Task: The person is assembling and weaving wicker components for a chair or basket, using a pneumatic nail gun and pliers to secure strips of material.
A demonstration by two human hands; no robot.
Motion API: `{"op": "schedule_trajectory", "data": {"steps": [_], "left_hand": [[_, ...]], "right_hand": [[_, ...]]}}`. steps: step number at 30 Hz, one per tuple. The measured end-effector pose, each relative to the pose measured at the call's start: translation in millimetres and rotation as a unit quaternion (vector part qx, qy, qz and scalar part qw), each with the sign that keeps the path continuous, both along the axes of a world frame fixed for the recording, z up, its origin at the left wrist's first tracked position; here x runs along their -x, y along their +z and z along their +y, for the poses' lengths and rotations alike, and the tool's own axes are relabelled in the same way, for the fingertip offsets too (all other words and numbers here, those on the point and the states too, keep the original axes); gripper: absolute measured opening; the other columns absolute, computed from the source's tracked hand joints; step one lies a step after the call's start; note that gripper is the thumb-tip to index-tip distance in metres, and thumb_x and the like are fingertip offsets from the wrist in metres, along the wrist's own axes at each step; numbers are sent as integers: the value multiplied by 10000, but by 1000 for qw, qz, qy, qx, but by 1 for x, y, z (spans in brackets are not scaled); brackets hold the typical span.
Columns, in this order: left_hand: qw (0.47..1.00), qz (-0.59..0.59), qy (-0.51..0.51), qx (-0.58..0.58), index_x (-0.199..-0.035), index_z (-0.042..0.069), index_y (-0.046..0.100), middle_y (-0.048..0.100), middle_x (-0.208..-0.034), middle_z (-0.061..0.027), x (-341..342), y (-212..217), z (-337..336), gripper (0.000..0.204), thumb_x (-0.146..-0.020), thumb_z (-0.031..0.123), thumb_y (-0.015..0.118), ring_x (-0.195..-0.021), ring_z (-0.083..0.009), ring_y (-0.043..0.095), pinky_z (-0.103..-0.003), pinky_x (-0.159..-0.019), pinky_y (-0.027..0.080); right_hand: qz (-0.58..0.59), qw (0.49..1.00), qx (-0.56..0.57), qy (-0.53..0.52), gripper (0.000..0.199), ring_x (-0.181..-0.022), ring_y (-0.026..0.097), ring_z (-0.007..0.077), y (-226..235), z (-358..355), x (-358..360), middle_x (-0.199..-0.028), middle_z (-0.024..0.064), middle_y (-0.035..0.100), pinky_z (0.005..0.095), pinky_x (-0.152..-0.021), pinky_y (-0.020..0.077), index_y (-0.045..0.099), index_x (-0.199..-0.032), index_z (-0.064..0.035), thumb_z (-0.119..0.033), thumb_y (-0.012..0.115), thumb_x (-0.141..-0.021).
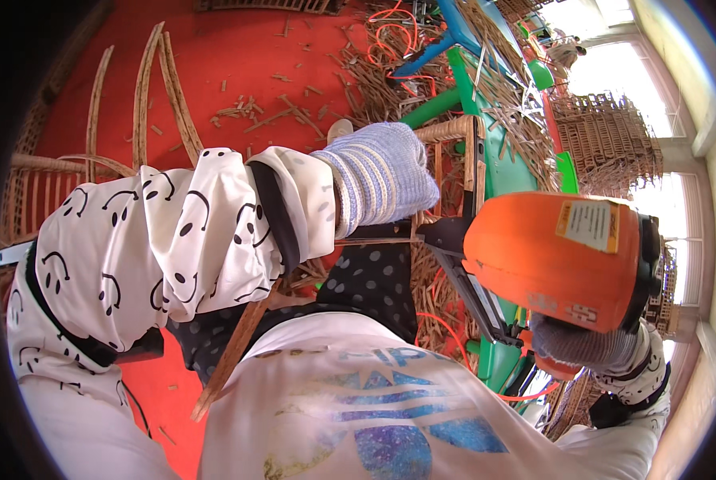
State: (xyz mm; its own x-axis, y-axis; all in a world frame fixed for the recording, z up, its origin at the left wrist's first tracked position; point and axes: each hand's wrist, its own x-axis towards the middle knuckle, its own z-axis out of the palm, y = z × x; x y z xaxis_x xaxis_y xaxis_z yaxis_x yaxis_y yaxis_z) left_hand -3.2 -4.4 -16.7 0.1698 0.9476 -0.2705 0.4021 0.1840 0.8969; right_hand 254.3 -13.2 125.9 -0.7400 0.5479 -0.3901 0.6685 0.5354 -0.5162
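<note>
Gripping orange nail gun point(562, 260), rattan scraps point(374, 76) littering red floor point(238, 48)

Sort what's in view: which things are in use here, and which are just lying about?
In use: left hand on the wicker frame; right hand gripping the orange nail gun.

Lying about: cane scraps, bent cane strips, stacked wicker baskets.

Rattan furniture workshop: cane offcuts point(294, 108) litter red floor point(238, 48), woven panels point(606, 136) stacked, bent cane strips point(146, 88)
</note>
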Motion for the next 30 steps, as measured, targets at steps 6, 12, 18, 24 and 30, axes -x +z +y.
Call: {"op": "schedule_trajectory", "data": {"steps": [6, 12, 18, 24, 30], "left_hand": [[1000, 3, 11, 6, -678, 27, 651, 576, -541, -83, 5, -2, -2, 270, -700, 294, 678, -495, -171, 557, -322, -505, 449], [997, 44, -20, -64, -689, 23, 657, 523, -505, -63, 5, -2, 9, 293, -742, 311, 653, -488, -133, 495, -315, -507, 427], [994, -37, -45, -93, -719, 38, 652, 600, -624, -101, 5, -8, 16, 325, -777, 352, 592, -599, -168, 571, -305, -600, 447], [963, 89, -143, -210, -996, 19, 584, 615, -843, -67, 20, 18, -10, 354, -716, 216, 676, -724, -144, 568, -299, -678, 452], [891, 220, -189, -350, -1047, 21, 549, 596, -950, -168, 5, 26, -22, 397, -662, 80, 623, -855, -350, 574, -379, -757, 471]], "right_hand": [[23, 1000, 12, 14, 405, -959, 567, 195, -1, 3, 23, -1046, 116, 569, 336, -833, 463, 541, -1067, 1, -46, 666, -685], [33, 985, 88, -142, 314, -721, 587, 170, -17, -6, 7, -872, 70, 611, 309, -646, 496, 583, -975, -14, -1, 635, -665], [209, 891, 124, -382, 125, -550, 548, 131, -22, -8, -34, -625, 37, 568, 255, -507, 425, 568, -775, -20, -77, 609, -672], [283, 846, 84, -443, 287, -517, 518, 117, -71, 63, -102, -628, 25, 532, 258, -498, 439, 493, -947, -28, -129, 611, -706], [-83, 836, -125, -527, 465, -760, 610, 264, -154, 144, -174, -846, 132, 601, 351, -686, 483, 449, -1056, -11, -197, 623, -668]]}}
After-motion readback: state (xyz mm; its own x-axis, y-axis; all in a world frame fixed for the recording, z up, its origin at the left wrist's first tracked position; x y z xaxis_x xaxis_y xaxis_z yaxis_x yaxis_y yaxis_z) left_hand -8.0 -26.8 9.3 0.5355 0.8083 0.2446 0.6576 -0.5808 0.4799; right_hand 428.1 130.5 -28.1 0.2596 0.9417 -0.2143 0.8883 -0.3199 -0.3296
